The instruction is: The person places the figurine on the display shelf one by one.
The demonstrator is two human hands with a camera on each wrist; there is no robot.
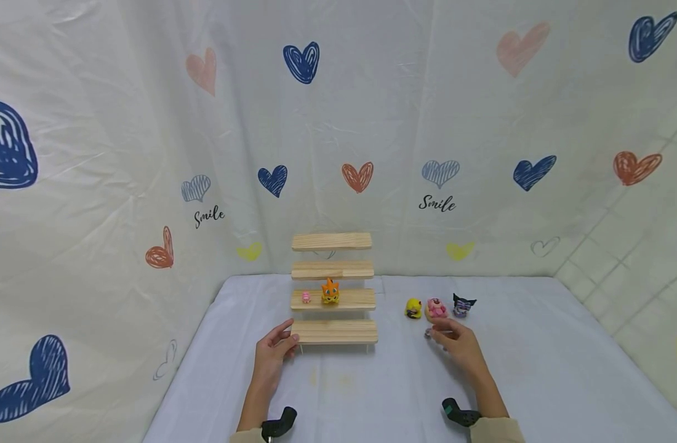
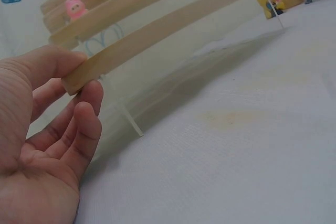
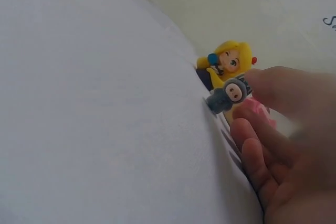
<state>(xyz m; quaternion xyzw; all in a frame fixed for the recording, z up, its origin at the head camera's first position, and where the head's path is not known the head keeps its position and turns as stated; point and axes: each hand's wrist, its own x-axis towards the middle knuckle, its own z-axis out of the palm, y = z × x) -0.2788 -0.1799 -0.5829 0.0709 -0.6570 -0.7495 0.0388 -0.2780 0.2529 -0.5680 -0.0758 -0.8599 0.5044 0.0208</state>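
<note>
My left hand [image 1: 274,347] pinches the left end of the lowest board of a tiered wooden shelf [image 1: 334,332], thumb and fingers on its corner. On the second board from the bottom sit a tiny pink figurine [image 1: 306,298] and an orange-and-yellow figurine [image 1: 330,292]. To the right, my right hand [image 1: 458,344] holds a small grey eared figurine [image 3: 227,96] by its upper part, low over the cloth. Whether its base touches the cloth cannot be told. Just beyond stand a yellow-haired figurine [image 1: 413,308], a pink figurine [image 1: 436,308] and a black-and-purple figurine [image 1: 463,305].
A white cloth [image 1: 394,394] covers the table, with a faint yellowish stain in front of the shelf. Behind and at the sides hangs a pale curtain [image 1: 394,111] printed with hearts. The shelf stands on thin clear legs [image 2: 131,119].
</note>
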